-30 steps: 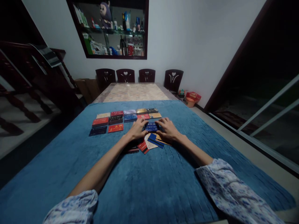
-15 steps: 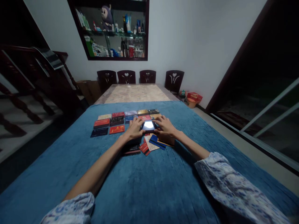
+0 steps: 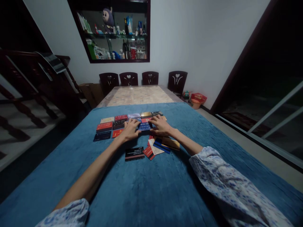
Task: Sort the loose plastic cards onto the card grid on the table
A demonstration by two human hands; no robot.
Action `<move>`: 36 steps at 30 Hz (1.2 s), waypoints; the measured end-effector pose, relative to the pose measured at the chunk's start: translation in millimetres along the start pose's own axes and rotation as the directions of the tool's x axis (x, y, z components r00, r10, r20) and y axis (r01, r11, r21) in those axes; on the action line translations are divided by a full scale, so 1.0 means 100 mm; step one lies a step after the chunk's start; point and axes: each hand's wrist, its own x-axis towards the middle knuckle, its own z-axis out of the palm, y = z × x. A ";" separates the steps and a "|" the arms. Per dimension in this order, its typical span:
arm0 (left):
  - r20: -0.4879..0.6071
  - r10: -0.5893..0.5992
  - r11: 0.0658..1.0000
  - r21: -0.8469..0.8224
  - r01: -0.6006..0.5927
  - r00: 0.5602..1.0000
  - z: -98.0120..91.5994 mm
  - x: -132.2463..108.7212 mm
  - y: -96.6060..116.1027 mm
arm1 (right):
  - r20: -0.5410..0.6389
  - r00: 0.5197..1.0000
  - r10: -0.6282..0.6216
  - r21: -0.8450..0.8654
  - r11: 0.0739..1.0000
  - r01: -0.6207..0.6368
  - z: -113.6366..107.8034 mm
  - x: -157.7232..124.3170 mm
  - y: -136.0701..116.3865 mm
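Observation:
A blue bank card (image 3: 145,126) lies between my two hands, face up over the near row of cards. My left hand (image 3: 130,130) has its fingers bent at the card's left edge. At the opposite edge, the curled thumb and fingers of my right hand (image 3: 162,125) grip the card. Rows of cards spread beyond and left of my hands, among them a dark card (image 3: 102,136) and a red card (image 3: 104,126). Nearer to me is a loose overlapping pile with a gold card (image 3: 171,144) and a white card (image 3: 155,147). A black card (image 3: 134,154) touches or nearly touches that pile.
A blue cloth (image 3: 151,189) covers the near part of the long table, whose stone-patterned top (image 3: 139,95) shows at the far end. Dark chairs (image 3: 177,81) stand behind it. On the wall is a shelf cabinet (image 3: 119,61) with bottles and a plush toy.
The card between my hands has shifted slightly left and lies flatter. Its bright white glare is gone and its blue face shows. Both hands moved left with it.

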 end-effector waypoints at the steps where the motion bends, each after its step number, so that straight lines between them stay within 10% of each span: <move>1: 0.002 -0.004 1.000 0.007 0.004 1.000 -0.01 0.00 -0.02 | 0.008 1.000 -0.004 0.000 1.000 0.004 0.00 0.04 -0.01; 36: 0.191 -0.184 0.968 0.205 0.144 0.964 -0.14 0.38 -0.57 | 0.155 0.988 0.023 -0.095 0.995 -0.009 0.22 1.04 -0.08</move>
